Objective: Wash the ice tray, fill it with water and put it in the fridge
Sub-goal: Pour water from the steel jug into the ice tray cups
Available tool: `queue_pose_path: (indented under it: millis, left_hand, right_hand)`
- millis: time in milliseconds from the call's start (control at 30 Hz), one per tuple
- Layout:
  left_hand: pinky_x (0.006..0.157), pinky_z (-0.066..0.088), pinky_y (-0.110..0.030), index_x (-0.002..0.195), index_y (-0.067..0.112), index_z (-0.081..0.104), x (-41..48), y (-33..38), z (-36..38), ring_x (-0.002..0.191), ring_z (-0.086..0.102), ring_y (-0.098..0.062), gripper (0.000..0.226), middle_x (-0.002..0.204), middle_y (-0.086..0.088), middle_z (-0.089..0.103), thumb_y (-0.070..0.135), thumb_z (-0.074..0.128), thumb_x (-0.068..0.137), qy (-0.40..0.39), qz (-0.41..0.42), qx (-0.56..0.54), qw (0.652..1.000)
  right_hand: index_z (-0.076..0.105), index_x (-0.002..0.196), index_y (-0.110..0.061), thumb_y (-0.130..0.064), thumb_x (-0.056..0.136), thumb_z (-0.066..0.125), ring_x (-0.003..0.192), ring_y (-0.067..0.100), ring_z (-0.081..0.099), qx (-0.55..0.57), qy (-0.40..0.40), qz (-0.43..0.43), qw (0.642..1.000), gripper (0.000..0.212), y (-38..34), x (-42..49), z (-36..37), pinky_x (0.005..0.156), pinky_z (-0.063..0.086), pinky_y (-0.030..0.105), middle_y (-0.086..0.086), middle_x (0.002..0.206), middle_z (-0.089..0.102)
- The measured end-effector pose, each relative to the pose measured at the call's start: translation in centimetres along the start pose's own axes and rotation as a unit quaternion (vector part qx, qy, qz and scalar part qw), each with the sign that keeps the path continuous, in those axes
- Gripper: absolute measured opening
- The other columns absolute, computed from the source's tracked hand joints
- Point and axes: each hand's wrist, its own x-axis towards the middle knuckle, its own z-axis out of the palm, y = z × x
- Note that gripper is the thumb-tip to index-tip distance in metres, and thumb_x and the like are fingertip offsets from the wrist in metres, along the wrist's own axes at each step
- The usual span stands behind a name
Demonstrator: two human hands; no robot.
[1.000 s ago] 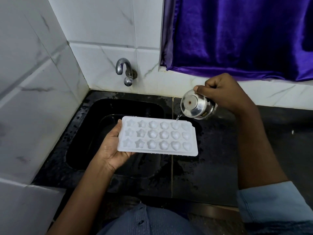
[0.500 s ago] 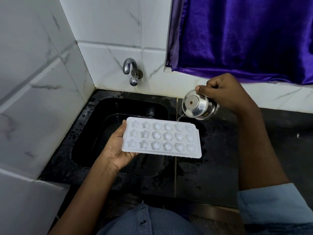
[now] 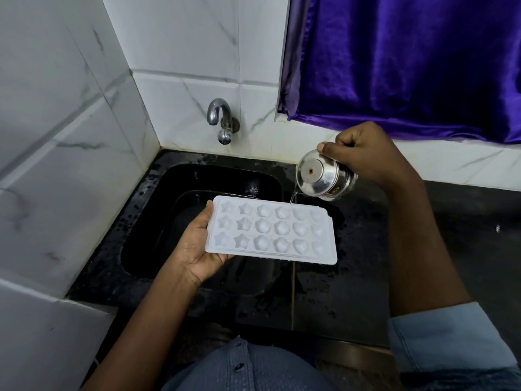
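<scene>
The white marble-patterned wall tiles (image 3: 70, 136) fill the side from 8 to 12 o'clock, and a shiny purple curtain (image 3: 408, 66) hangs at 1 to 2 o'clock. Below them lies the black counter (image 3: 465, 249), wet with drops. The black sink (image 3: 158, 235) is set in it, a little toward 9 o'clock from the centre.

The white ice tray (image 3: 270, 230) is in the middle of the view, held nearly flat in the air above the sink's 3 o'clock edge. It has three rows of star, flower and heart moulds. The left hand (image 3: 197, 244) grips the tray at its 9 o'clock end, with the thumb on the rim and the palm under it. The right hand (image 3: 363, 153), at 1 o'clock of the tray, has its fingers closed around a steel cup (image 3: 321, 179), which is tilted with its bottom toward the camera.

The metal tap (image 3: 220, 117) stands out of the wall at 11 o'clock of the tray. A thin stream of water (image 3: 293, 196) falls from the cup's lip to the tray's far edge.
</scene>
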Motion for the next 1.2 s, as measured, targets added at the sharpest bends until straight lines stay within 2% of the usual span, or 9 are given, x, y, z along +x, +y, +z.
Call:
queue_pose_path:
  millis: [233,500,733,867,1033,1200]
  left_hand:
    - [0.089,0.063,-0.051,0.128,0.011,0.077,-0.2,0.2,-0.2,0.125,0.07,-0.036,0.061,0.141,-0.018,0.068,0.059,0.046,0.107,-0.005,-0.003,0.004,1.0]
    - [0.087,0.063,-0.052,0.127,0.011,0.078,-0.1,0.4,-0.4,0.124,0.07,-0.037,0.061,0.141,-0.018,0.069,0.06,0.046,0.107,0.008,0.002,0.003,1.0]
    - [0.087,0.064,-0.052,0.124,0.011,0.079,-0.3,0.5,-0.3,0.123,0.071,-0.037,0.061,0.139,-0.018,0.07,0.059,0.047,0.106,0.003,0.0,0.0,1.0]
    - [0.085,0.064,-0.051,0.124,0.01,0.079,-0.3,0.6,-0.2,0.122,0.072,-0.037,0.061,0.139,-0.019,0.069,0.059,0.048,0.106,0.003,0.001,-0.003,1.0]
    - [0.088,0.063,-0.052,0.128,0.009,0.077,-0.3,0.5,-0.3,0.125,0.07,-0.038,0.062,0.142,-0.02,0.068,0.059,0.048,0.106,-0.004,-0.002,-0.005,1.0]
    - [0.088,0.063,-0.052,0.125,0.009,0.078,-0.2,0.4,-0.1,0.124,0.07,-0.038,0.062,0.14,-0.02,0.068,0.059,0.048,0.106,-0.004,-0.009,-0.007,1.0]
  right_hand:
    - [0.046,0.052,-0.009,-0.034,0.094,0.076,0.043,0.005,0.037,-0.015,-0.007,-0.003,1.0,0.057,-0.7,0.2,1.0,0.047,0.032,0.019,-0.008,0.044,0.04]
    - [0.049,0.058,0.0,-0.035,0.094,0.076,0.046,0.008,0.038,-0.029,-0.013,-0.01,0.999,0.057,-1.2,0.4,1.3,0.052,0.034,0.028,-0.001,0.049,0.042]
    - [0.05,0.055,-0.009,-0.038,0.093,0.076,0.046,0.009,0.041,-0.007,-0.015,-0.007,1.0,0.055,-1.6,0.9,1.3,0.055,0.038,0.031,-0.004,0.048,0.044]
    - [0.046,0.053,-0.011,-0.038,0.093,0.077,0.047,0.008,0.038,-0.009,-0.017,-0.011,1.0,0.057,-2.0,1.1,1.5,0.053,0.035,0.028,-0.005,0.048,0.041]
    - [0.044,0.058,-0.001,-0.037,0.093,0.077,0.048,0.01,0.035,-0.018,-0.019,-0.024,0.999,0.059,-2.5,1.5,2.0,0.048,0.031,0.024,-0.001,0.05,0.039]
    - [0.044,0.056,-0.004,-0.035,0.093,0.077,0.047,0.01,0.034,-0.032,-0.028,-0.036,0.998,0.058,-2.9,2.0,2.5,0.047,0.03,0.023,-0.001,0.05,0.038]
